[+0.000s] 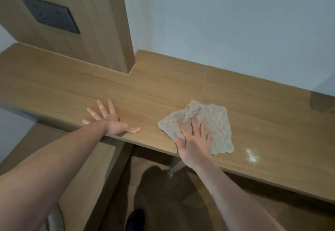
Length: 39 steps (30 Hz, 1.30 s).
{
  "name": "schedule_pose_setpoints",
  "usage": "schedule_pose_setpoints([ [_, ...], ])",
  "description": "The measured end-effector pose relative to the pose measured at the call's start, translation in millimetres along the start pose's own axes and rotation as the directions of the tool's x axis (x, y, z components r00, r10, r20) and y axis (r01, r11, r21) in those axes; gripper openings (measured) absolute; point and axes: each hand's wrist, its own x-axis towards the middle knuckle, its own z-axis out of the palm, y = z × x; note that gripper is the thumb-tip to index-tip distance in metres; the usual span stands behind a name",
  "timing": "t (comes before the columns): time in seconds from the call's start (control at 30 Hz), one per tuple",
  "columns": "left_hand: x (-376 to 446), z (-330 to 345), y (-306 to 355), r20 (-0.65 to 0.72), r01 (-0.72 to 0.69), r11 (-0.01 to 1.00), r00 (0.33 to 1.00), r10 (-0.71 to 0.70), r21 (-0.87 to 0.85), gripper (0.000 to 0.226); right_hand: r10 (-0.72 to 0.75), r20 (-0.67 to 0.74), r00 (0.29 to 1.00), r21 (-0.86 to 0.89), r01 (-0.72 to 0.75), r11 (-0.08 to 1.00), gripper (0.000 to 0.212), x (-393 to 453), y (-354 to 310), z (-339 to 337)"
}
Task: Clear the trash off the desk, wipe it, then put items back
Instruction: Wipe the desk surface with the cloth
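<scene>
A beige nubbly cloth (pixel 213 122) lies spread on the wooden desk (pixel 163 89) near its front edge. My right hand (pixel 194 142) presses flat on the cloth's near left part, fingers straight. My left hand (pixel 110 120) rests flat on the bare desk top to the left, fingers spread, apart from the cloth. A small patch of white powder (pixel 252 155) sits on the desk just right of the cloth's near corner.
A wooden wall panel (pixel 90 22) with a dark socket plate (pixel 49 14) rises behind the desk's left part. A dark blurred object (pixel 321 102) stands at the far right. A white wall backs the desk. Dark floor and a shoe (pixel 135 220) show below.
</scene>
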Motion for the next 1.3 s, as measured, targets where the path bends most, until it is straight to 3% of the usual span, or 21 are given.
schedule_pose_setpoints([
  [0.1, 0.3, -0.1, -0.3, 0.006, -0.01, 1.0, 1.0, 0.01, -0.003, 0.173, -0.063, -0.208, 0.976, 0.068, 0.079, 0.995, 0.054, -39.6, -1.9, 22.1],
  [0.2, 0.6, -1.1, -2.1, 0.012, -0.011, 1.0, 1.0, 0.011, -0.01, 0.175, -0.094, -0.17, 0.981, 0.184, 0.126, 0.975, 0.061, -72.0, 14.4, 23.8],
  [0.4, 0.9, -2.6, -4.3, 0.021, -0.037, 0.999, 0.999, 0.037, 0.009, 0.173, 0.183, -0.281, 0.942, 0.565, 0.008, 0.825, 0.042, -77.0, 48.8, -62.3],
  [0.47, 0.7, -1.4, -4.3, 0.021, -0.043, 0.999, 0.999, 0.042, 0.012, 0.173, 0.193, -0.263, 0.945, 0.537, -0.023, 0.843, 0.034, -59.2, 56.0, -83.8],
  [0.53, 0.6, -1.1, -4.2, 0.018, -0.042, 0.999, 0.999, 0.041, 0.02, 0.173, 0.163, -0.133, 0.978, 0.484, -0.079, 0.871, 0.039, -39.2, 53.8, -79.4],
  [0.6, -0.4, -0.9, -3.0, 0.013, -0.037, 0.999, 0.999, 0.036, 0.024, 0.173, 0.132, 0.004, 0.991, 0.313, -0.126, 0.941, 0.046, -28.8, 42.9, -49.5],
  [0.7, -0.5, 0.1, -1.4, 0.007, -0.035, 0.999, 0.999, 0.035, 0.033, 0.174, 0.11, -0.078, 0.991, 0.122, -0.1, 0.987, 0.045, -33.0, 9.6, 4.9],
  [0.77, -2.1, -0.1, -0.8, 0.005, -0.028, 0.999, 1.0, 0.028, 0.025, 0.173, 0.084, -0.203, 0.976, 0.17, -0.049, 0.984, 0.038, -46.0, -17.3, 24.3],
  [0.87, -6.1, 0.1, -0.1, 0.005, -0.019, 1.0, 1.0, 0.019, 0.023, 0.172, 0.002, -0.255, 0.967, 0.303, 0.078, 0.95, 0.037, -53.6, -37.6, 35.0],
  [1.0, -5.9, -3.2, 1.2, 0.015, -0.023, 1.0, 1.0, 0.022, 0.02, 0.171, 0.138, -0.223, 0.965, 0.567, 0.013, 0.824, 0.039, -30.9, -23.9, -10.7],
  [1.07, -5.3, -4.7, -0.2, 0.021, -0.039, 0.999, 0.999, 0.038, 0.022, 0.17, 0.194, -0.311, 0.93, 0.632, 0.049, 0.773, 0.039, -13.5, -1.9, -42.0],
  [1.13, -4.5, -5.6, -2.6, 0.027, -0.049, 0.999, 0.998, 0.048, 0.018, 0.169, 0.187, -0.41, 0.893, 0.556, 0.082, 0.827, 0.037, 5.8, 20.9, -57.4],
  [1.23, -2.3, -4.2, -4.0, 0.023, -0.046, 0.999, 0.999, 0.045, 0.028, 0.17, 0.207, -0.206, 0.956, 0.327, -0.132, 0.936, 0.042, 16.5, 29.9, -41.3],
  [1.3, -1.2, -4.9, -3.7, 0.019, -0.044, 0.999, 0.999, 0.043, 0.026, 0.169, 0.204, -0.134, 0.97, 0.134, -0.186, 0.973, 0.051, 4.2, 17.7, -9.8],
])
